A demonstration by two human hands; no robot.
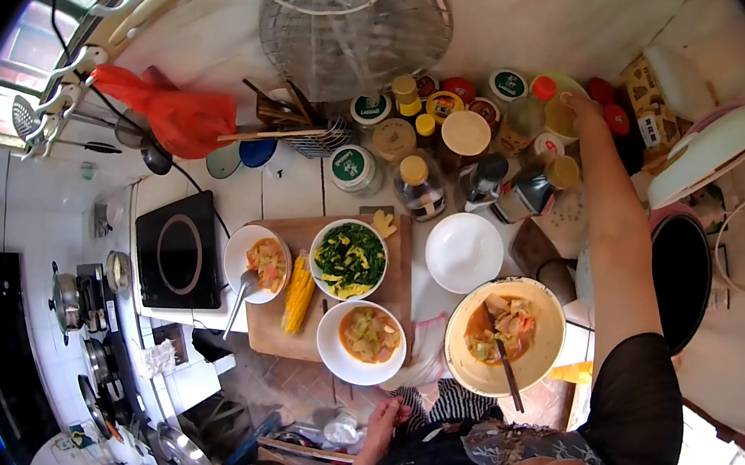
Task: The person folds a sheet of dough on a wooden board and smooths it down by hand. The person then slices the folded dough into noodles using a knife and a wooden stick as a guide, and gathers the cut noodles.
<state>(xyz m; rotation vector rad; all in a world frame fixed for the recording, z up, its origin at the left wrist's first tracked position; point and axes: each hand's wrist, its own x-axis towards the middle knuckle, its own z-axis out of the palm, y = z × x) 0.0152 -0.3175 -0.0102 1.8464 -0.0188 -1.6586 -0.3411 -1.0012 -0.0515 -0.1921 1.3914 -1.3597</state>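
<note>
My right arm stretches to the back of the counter, where my right hand (581, 109) is at the rim of a yellow-green bowl (559, 123) among the jars. Its fingers are partly hidden, so their grip is unclear. Low by my body, my left hand (384, 418) is curled with nothing visible in it. Nearer me stands a cream enamel basin (456, 368) of stew with a dark-handled utensil (509, 377) in it. Beside the basin are an empty white bowl (464, 252) and a white bowl of stew (329, 345).
A wooden cutting board (269, 336) bears corn cobs (298, 293) and a bowl of cooked greens (349, 260). Left of them are a stew bowl with a spoon (241, 296) and an induction cooker (177, 252). Several jars and bottles (419, 187) crowd the back; a pot (680, 277) stands right.
</note>
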